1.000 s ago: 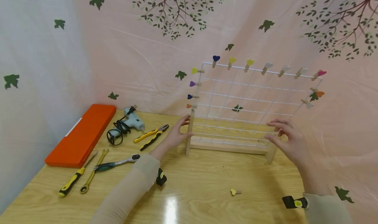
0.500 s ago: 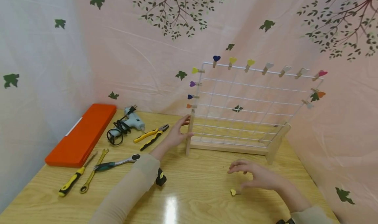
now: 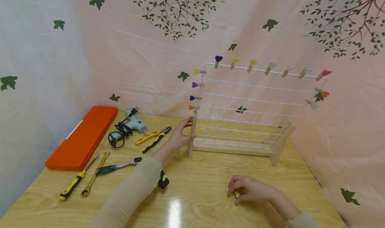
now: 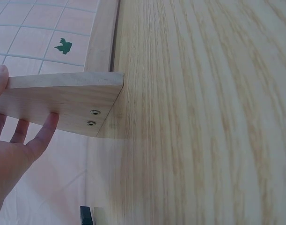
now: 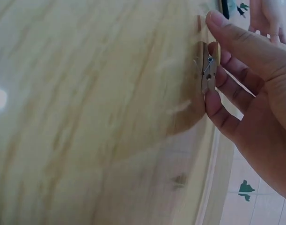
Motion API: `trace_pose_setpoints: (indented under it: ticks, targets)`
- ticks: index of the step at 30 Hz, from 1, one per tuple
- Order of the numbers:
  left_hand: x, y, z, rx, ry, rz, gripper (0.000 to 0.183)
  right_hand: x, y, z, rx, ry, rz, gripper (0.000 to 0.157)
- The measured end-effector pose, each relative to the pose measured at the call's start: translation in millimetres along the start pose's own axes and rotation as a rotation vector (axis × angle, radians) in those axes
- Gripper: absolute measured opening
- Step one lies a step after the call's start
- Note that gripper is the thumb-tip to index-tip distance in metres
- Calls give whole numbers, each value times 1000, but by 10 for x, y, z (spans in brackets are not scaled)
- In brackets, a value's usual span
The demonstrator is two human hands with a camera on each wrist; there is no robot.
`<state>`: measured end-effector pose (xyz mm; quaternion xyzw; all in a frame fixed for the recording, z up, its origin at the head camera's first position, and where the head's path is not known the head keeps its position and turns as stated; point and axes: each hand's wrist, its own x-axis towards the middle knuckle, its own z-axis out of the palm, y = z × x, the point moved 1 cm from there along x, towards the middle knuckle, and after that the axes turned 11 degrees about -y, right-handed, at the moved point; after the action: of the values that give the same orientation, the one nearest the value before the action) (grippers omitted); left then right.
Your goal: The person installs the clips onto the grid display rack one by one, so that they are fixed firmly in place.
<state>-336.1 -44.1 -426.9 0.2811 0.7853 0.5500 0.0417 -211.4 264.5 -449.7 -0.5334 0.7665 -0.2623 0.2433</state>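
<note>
A white wire grid (image 3: 249,102) stands upright in a pale wooden stand (image 3: 231,149). Small heart-topped clothespins are clipped along its top and sides, among them a dark blue one (image 3: 218,59) and a pink one (image 3: 326,73). My left hand (image 3: 178,136) grips the stand's left end panel (image 4: 63,101), thumb on one edge and fingers on the outer face. Low over the table, my right hand (image 3: 251,189) hovers round a loose yellow-heart clothespin (image 5: 208,70) lying on the wood. Its fingers touch or nearly touch the clothespin, while the thumb (image 5: 227,28) is apart from it.
On the table's left lie an orange case (image 3: 82,137), a glue gun (image 3: 135,122) with a black cord, pliers (image 3: 154,139), a screwdriver (image 3: 73,186), a wrench (image 3: 90,184) and a ratchet (image 3: 109,168). Printed cloth (image 3: 144,71) hangs behind the table.
My right hand has left the stand's right end, come down toward me and reached the loose clothespin, its fingers closing in round it. My left hand has stayed on the stand.
</note>
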Motion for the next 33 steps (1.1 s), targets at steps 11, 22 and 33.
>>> trace_pose_setpoints:
  ticks: [11, 22, 33]
  targets:
    - [5, 8, -6, -2, 0, -2, 75, 13, 1, -54, 48, -39, 109, 6]
    - [-12, 34, 5, -1, 6, -15, 75, -29, -42, -302, 29, 96, 104, 7]
    - [-135, 353, -44, -5, -44, -16, 72, -179, -272, -816, -369, 650, 77, 28]
